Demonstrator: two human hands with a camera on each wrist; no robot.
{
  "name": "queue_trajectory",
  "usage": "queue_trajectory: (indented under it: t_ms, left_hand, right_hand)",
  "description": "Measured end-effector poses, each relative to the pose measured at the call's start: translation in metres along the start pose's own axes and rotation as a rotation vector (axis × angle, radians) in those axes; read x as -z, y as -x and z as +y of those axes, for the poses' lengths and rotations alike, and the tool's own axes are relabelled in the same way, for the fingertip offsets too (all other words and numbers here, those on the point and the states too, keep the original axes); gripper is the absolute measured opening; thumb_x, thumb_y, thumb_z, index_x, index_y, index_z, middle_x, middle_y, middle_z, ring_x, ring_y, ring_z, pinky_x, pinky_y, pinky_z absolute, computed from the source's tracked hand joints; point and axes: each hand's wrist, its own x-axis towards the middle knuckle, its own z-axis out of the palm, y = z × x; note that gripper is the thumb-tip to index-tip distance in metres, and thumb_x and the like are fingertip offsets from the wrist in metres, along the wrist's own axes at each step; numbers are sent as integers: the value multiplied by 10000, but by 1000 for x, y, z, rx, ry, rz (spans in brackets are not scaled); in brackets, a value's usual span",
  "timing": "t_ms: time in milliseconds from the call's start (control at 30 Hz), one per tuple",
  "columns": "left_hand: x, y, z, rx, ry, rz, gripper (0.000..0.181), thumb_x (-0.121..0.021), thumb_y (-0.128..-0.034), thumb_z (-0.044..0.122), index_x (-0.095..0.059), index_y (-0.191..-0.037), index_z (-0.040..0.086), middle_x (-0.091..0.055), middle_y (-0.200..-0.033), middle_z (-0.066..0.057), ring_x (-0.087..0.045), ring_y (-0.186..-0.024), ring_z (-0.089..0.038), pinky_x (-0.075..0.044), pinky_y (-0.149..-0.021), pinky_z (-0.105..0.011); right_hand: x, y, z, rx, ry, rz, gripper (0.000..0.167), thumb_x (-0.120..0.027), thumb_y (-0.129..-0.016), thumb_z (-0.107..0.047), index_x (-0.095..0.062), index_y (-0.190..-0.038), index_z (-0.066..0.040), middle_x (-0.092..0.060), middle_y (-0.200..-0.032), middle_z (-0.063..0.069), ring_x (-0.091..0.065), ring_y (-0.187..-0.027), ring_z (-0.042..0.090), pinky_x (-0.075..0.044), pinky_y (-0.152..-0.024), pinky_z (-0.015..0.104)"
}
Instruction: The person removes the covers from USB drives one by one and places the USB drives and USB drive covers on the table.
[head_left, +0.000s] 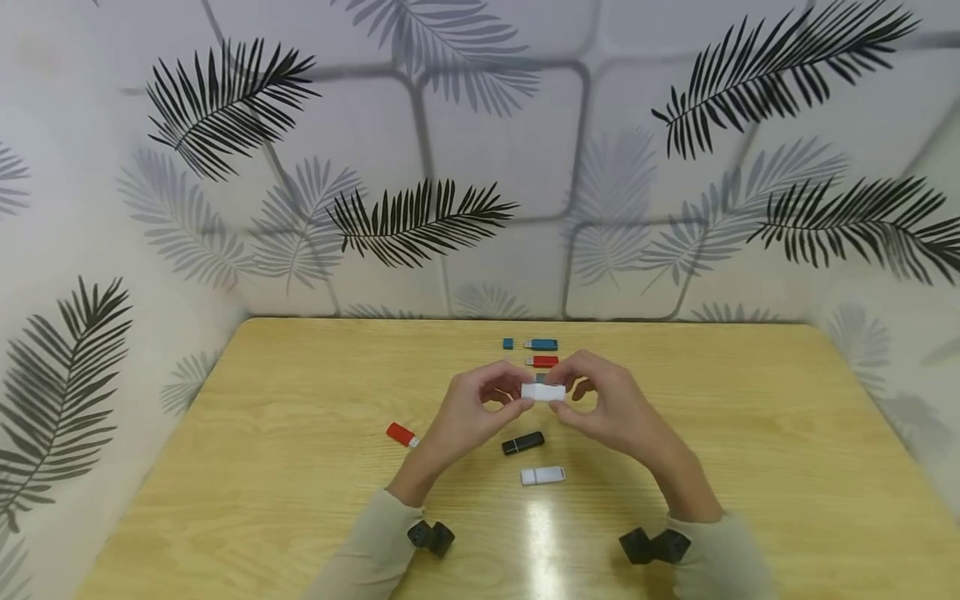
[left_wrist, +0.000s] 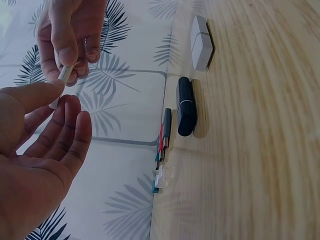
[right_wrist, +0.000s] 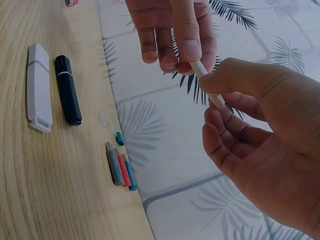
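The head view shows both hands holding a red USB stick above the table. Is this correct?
Only the colour is wrong: in the head view, the left hand and right hand hold a white USB stick, not red, above the table.

Blue USB stick (head_left: 543, 344): one. Red USB sticks (head_left: 546, 362): two, the second (head_left: 401, 434) lying apart at left. Grey USB stick (right_wrist: 114, 167): one. Black USB stick (head_left: 522, 442): one. White USB sticks (head_left: 543, 392): two, one in the fingers, one (head_left: 543, 476) on wood. Sticks total seven. Blue cap (head_left: 507, 343), loose: one. Clear caps (right_wrist: 103, 118): too blurred to count surely. Hands: two, left hand (head_left: 468, 412) and right hand (head_left: 611, 408). Black wrist devices (head_left: 442, 540): two, one per arm. Table (head_left: 787, 433): one.
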Motion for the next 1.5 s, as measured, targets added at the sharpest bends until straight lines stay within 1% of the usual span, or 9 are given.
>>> queue_trajectory:
  t_ms: [300, 433, 567, 700, 867, 1000, 1233, 1333, 1500]
  left_hand:
    - [6, 3, 2, 5, 28, -9, 203, -765, -929, 54, -707, -1121, 84, -727, -1015, -28, -684, -876, -161, -596, -845, -455]
    - [7, 3, 4, 3, 37, -22, 202, -775, -918, 50, -714, -1108, 82, -730, -1008, -30, -682, -859, -169, -596, -839, -453]
    - [8, 4, 5, -15, 40, -34, 195, -782, -912, 53, -729, -1098, 75, -729, -1005, -26, -682, -839, -179, -598, -818, -462]
    - [10, 4, 5, -31, 43, -40, 200, -789, -902, 44, -740, -1095, 63, -733, -1000, -27, -688, -830, -171, -600, -804, -473]
    - [13, 4, 6, -40, 26, -38, 207, -796, -890, 28, -746, -1090, 51, -737, -986, -29, -689, -817, -160, -610, -792, -406]
    - [15, 4, 9, -39, 15, -45, 193, -797, -891, 36, -751, -1078, 51, -738, -979, -23, -689, -816, -152, -605, -783, -329]
    - [17, 3, 11, -58, 20, -46, 184, -804, -889, 49, -768, -1069, 55, -748, -958, -16, -694, -814, -150, -603, -773, -322]
    - [24, 4, 10, -43, 46, -19, 197, -802, -886, 40, -765, -1079, 41, -750, -957, -36, -697, -820, -162, -601, -772, -316]
    - [46, 8, 8, -39, 64, 81, 231, -787, -874, -35, -756, -1098, 10, -749, -965, -103, -698, -841, -202, -593, -796, -308]
  right_hand:
    - [-3, -2, -3, 29, -22, 0, 274, -792, -827, 44, -679, -1048, -72, -675, -1003, -12, -639, -865, 143, -604, -723, 406]
    - [-2, -1, -3, 42, -19, -5, 270, -787, -829, 41, -682, -1039, -93, -676, -1001, -34, -638, -871, 131, -596, -730, 362]
    - [-1, 1, -4, 65, -18, -4, 283, -785, -824, 48, -689, -1040, -107, -676, -996, -47, -637, -863, 124, -583, -732, 309]
    - [-1, 2, -5, 77, -29, -4, 303, -781, -809, 71, -695, -1033, -114, -678, -984, -47, -641, -855, 128, -584, -731, 306]
    - [-1, 1, -6, 91, -41, -6, 315, -785, -800, 88, -694, -1026, -110, -682, -975, -42, -645, -857, 137, -586, -735, 299]
    - [0, 0, -7, 110, -54, -5, 325, -786, -795, 102, -693, -1027, -106, -687, -973, -38, -648, -860, 141, -595, -733, 336]
    - [2, 0, -7, 142, -72, -1, 346, -790, -778, 115, -699, -1020, -113, -687, -960, -34, -646, -839, 150, -586, -729, 310]
    - [9, 2, -4, 124, -56, 9, 341, -796, -786, 100, -702, -1036, -111, -693, -985, -27, -645, -853, 145, -583, -747, 291]
    - [29, 10, 5, 89, -49, 81, 387, -798, -752, 160, -711, -1030, -95, -702, -998, 2, -641, -862, 142, -563, -761, 231]
